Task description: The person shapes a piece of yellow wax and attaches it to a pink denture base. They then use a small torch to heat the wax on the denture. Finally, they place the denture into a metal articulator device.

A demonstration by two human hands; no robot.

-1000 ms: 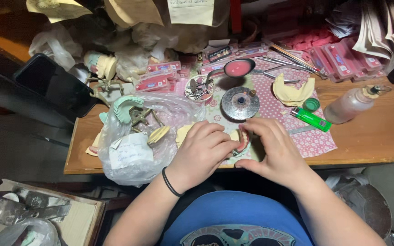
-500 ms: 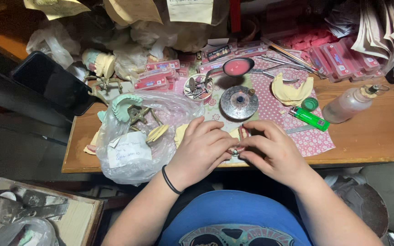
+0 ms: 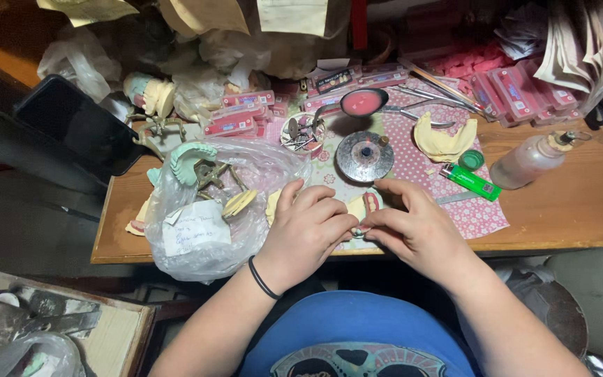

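Since half a second ago little is changed: the left hand [image 3: 306,227] and right hand [image 3: 413,227] are kept pinched together on a small cast [image 3: 359,209] at the bench [image 3: 581,202] front edge, its shape largely hidden by the curled fingers [image 3: 329,209].

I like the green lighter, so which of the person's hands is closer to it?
The right hand. The green lighter lies just up and to the right of it on the pink dotted mat. The left hand sits farther off, beyond the right hand, beside the clear plastic bag.
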